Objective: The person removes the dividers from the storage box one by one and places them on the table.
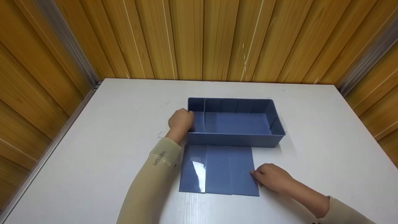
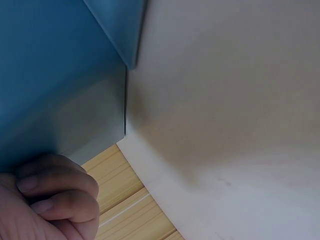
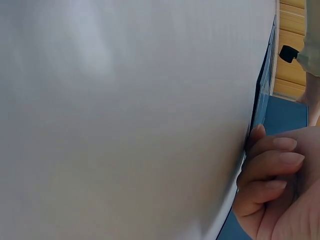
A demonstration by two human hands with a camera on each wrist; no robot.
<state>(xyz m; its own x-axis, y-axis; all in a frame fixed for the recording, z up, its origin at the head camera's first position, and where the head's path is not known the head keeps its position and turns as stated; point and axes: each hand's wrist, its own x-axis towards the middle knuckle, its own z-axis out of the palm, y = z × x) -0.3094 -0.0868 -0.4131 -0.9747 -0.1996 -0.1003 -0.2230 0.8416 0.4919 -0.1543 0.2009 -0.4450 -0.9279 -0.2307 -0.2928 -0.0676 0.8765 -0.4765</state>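
Observation:
A blue plastic bin (image 1: 248, 139) stands in the middle of a white table (image 1: 105, 149), with one upright divider (image 1: 204, 115) slotted in near its left end. My left hand (image 1: 181, 122) grips the bin's left end wall; in the left wrist view its fingers (image 2: 57, 192) curl against the blue wall (image 2: 50, 75). Several flat blue panels (image 1: 217, 169) lie overlapping on the table just in front of the bin. My right hand (image 1: 270, 176) is at their right edge, and its curled fingers (image 3: 267, 172) pinch the edge of the rightmost panel (image 3: 260, 107).
Wood-panelled walls (image 1: 199, 37) close the table in at the back and on both sides. Bare white tabletop (image 1: 326, 130) stretches to the right of the bin and to its left. The bin's remaining slots stand without dividers.

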